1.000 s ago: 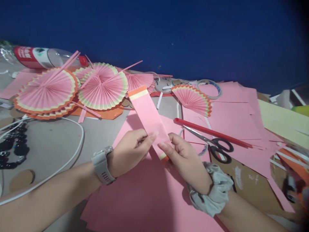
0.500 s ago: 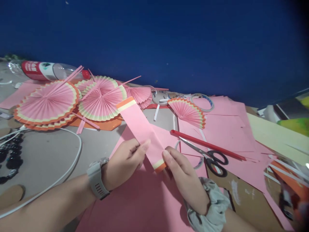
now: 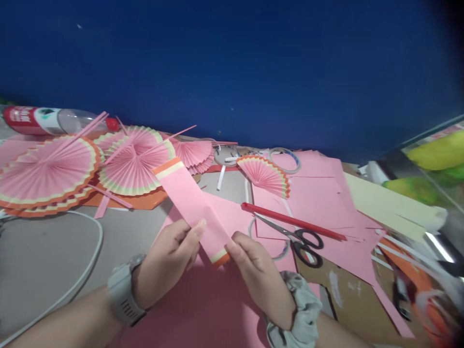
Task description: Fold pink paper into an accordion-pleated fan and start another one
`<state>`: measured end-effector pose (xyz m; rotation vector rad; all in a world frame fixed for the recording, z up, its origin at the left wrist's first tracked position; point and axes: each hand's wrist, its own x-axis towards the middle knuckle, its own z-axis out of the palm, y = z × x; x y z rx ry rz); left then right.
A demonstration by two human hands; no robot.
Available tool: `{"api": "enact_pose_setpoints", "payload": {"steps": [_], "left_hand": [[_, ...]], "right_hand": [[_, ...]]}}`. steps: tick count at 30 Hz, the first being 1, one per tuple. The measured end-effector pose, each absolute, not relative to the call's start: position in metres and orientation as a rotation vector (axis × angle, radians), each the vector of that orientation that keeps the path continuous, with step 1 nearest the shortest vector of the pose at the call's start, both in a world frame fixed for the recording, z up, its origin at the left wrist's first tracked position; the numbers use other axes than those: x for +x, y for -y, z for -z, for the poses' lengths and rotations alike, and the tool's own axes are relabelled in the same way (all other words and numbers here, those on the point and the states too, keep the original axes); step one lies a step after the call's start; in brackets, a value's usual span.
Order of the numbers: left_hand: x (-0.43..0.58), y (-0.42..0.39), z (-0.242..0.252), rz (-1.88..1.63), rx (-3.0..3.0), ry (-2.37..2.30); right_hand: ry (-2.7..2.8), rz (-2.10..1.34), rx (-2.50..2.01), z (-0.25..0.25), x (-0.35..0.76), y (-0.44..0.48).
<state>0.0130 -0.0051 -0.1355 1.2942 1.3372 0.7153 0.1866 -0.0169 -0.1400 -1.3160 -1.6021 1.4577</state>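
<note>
Between both hands is a pink paper strip point(image 3: 192, 203) with yellow and orange bands at its two ends, held at a slant. My left hand point(image 3: 170, 256) pinches its left edge, thumb on top. My right hand point(image 3: 259, 270) grips the near right corner beside the orange band, fingers closed. Below the strip lies a large pink paper sheet point(image 3: 203, 309). To the right of my right hand are black-handled scissors point(image 3: 293, 237), lying partly open, and a red stick-like tube point(image 3: 293, 221). The fingers under the strip are hidden.
Pleated pink paper fans point(image 3: 50, 169) lie at the left, a small fan point(image 3: 264, 175) behind the scissors. A plastic bottle point(image 3: 54, 121) lies at the back left. Tape rolls point(image 3: 284, 160), pale yellow paper point(image 3: 391, 203), cardboard point(image 3: 348, 295) and a white cable point(image 3: 92, 261) lie around.
The view has turned a little to the right, so the table's things appear shifted left and slightly lower. Both hands keep the same hold on the paper strip.
</note>
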Motion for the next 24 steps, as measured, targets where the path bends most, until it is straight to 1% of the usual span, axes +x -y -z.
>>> {"api": "enact_pose_setpoints", "payload": {"steps": [3,14,20,24], "left_hand": [[0.0115,0.0062,0.1368,-0.708,1.326,-1.398],[0.0120,0.0023,0.1334,-0.562,1.489,-1.290],[0.0116,0.0032,0.1337,-0.632,1.634,-1.203],[0.0124,0.0031,0.1315,-0.670,1.710,-1.160]], "right_hand": [[1.621,-1.455,-1.342,0.1391,0.1869,0.0169],[1.629,-1.556,-1.323,0.1317,0.1866,0.0178],[1.615,-1.613,-1.330,0.1322,0.1867,0.0192],[1.597,-1.549,-1.359,0.1370,0.1901,0.0235]]}}
